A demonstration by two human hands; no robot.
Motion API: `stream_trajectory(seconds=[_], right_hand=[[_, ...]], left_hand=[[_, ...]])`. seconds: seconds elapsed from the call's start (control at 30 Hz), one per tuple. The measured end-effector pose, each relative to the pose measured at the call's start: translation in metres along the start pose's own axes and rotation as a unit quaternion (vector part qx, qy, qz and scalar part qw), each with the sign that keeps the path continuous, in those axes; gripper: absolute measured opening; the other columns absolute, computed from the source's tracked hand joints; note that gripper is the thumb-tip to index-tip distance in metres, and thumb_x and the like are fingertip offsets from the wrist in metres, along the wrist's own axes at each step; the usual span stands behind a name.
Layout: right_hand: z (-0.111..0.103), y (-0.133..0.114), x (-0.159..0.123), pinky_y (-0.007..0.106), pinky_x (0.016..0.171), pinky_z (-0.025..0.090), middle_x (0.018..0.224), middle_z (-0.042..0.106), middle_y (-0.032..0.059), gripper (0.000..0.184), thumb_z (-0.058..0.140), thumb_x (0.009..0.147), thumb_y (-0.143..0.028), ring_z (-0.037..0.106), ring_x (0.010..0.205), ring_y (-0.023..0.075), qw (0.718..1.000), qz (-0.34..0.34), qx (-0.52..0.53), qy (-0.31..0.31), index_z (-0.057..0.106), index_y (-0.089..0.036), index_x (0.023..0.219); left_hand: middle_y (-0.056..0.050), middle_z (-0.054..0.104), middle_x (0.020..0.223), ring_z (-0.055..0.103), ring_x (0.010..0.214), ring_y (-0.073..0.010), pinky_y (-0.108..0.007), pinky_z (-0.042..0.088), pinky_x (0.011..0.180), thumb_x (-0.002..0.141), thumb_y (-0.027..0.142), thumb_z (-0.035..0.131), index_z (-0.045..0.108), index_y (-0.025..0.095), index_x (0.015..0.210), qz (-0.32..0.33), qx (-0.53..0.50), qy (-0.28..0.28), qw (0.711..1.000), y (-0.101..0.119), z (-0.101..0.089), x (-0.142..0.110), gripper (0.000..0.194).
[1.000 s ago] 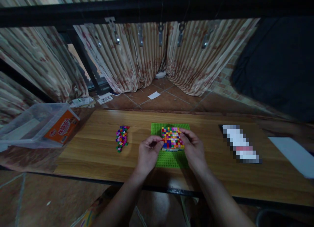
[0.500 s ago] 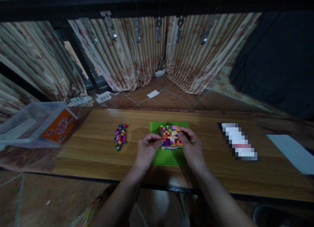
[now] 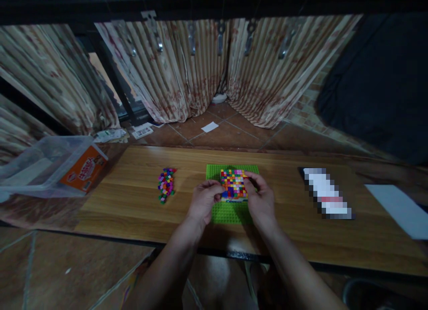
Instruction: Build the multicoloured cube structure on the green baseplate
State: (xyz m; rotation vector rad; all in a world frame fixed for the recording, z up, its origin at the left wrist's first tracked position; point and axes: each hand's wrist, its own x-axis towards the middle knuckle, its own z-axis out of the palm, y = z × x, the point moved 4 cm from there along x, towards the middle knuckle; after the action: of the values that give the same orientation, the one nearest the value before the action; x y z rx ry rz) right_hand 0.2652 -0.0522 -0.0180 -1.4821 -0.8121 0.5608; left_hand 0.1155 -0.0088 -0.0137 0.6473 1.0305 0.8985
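A block of small multicoloured toy bricks stands on a green studded baseplate. My left hand is at the block's left front corner, thumb and forefinger pinched together beside some blue bricks. Whatever lies between those fingertips is too small to make out. On the opposite side, my right hand is closed around the block's right edge, with the thumb on top near the front and the fingers behind. Its grip hides part of that edge. Loose bricks lie in a heap on the table to the left.
The wooden table runs across the view. A clear plastic bin with an orange label is beyond its left end. To the right lie a dark-edged, pixelated flat object and a white sheet. Striped curtains hang behind.
My left hand has turned slightly and its fingers have curled more at the block's left corner. My right hand keeps its hold. The whole view has shifted a little.
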Motion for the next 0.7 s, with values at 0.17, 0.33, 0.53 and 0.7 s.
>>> stream_trajectory(seconds=[0.17, 0.33, 0.53, 0.7], right_hand=[[-0.001, 0.004, 0.003, 0.039, 0.087, 0.047, 0.103, 0.069, 0.0056, 0.03, 0.058, 0.08, -0.041, 0.062, 0.093, 0.0212, 1.0, -0.002, -0.004, -0.007, 0.067, -0.021, 0.1], [-0.002, 0.006, 0.005, 0.039, 0.085, 0.048, 0.099, 0.07, 0.0063, 0.032, 0.061, 0.076, -0.043, 0.063, 0.089, 0.0211, 1.0, 0.018, 0.012, -0.001, 0.068, -0.019, 0.098], [-0.005, 0.002, 0.002, 0.043, 0.087, 0.048, 0.105, 0.067, 0.0083, 0.036, 0.058, 0.08, -0.046, 0.062, 0.095, 0.0234, 0.999, -0.021, -0.04, -0.014, 0.067, -0.021, 0.104], [-0.008, -0.02, 0.0, 0.049, 0.107, 0.034, 0.138, 0.045, 0.0082, 0.049, 0.062, 0.079, -0.05, 0.043, 0.129, 0.0271, 0.974, -0.147, -0.153, -0.085, 0.058, -0.029, 0.122]], left_hand=[[0.006, 0.05, 0.05, 0.043, 0.047, -0.0048, -0.019, 0.034, 0.051, 0.052, 0.015, 0.071, 0.06, 0.016, 0.059, 0.036, -0.003, -0.009, 0.999, -0.002, 0.002, 0.0, 0.013], [0.004, 0.055, 0.057, 0.044, 0.05, -0.0059, -0.021, 0.033, 0.051, 0.057, 0.024, 0.073, 0.065, 0.016, 0.065, 0.074, 0.054, -0.051, 0.994, 0.008, -0.004, -0.001, 0.014], [0.002, 0.06, 0.063, 0.047, 0.055, -0.0088, -0.023, 0.036, 0.055, 0.062, 0.031, 0.071, 0.067, 0.017, 0.074, 0.199, 0.236, 0.04, 0.95, 0.077, -0.074, 0.001, 0.019], [-0.001, 0.064, 0.064, 0.053, 0.06, -0.0141, -0.025, 0.037, 0.058, 0.057, 0.033, 0.07, 0.068, 0.015, 0.069, 0.149, 0.48, 0.087, 0.86, 0.107, -0.144, -0.006, 0.021]])
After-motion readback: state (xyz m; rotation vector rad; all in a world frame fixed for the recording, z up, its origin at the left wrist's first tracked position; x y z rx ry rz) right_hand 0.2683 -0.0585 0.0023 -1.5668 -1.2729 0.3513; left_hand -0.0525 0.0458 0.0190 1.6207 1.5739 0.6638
